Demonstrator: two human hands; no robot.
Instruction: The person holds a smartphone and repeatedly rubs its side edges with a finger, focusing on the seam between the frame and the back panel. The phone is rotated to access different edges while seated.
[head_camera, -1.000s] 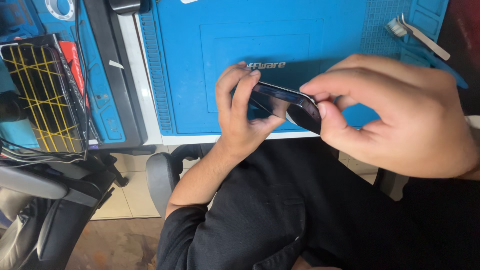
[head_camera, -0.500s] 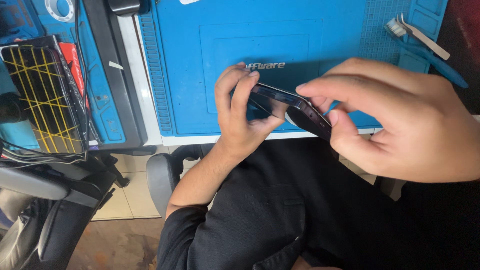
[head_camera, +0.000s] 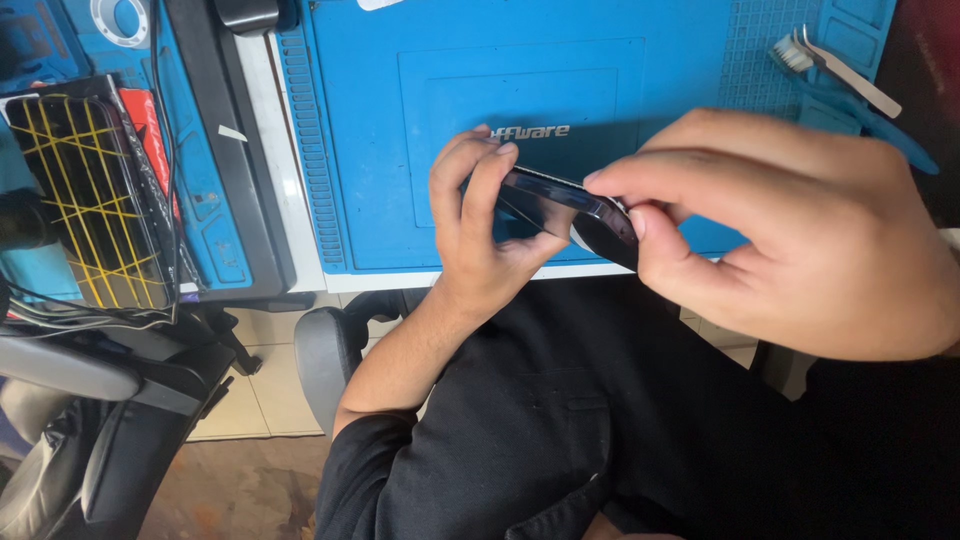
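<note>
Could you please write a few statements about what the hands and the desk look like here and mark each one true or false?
1. Both hands hold a dark phone above the blue mat. True.
2. The phone lies flat on the mat, untouched. False: the left hand and the right hand grip it in the air, edge toward the camera.
3. A small brush lies at the mat's far right corner. True.
4. The flat panel with yellow lines sits to the right of the mat. False: it sits to the left of it.
5. The person wears a white shirt. False: the shirt is black.
</note>
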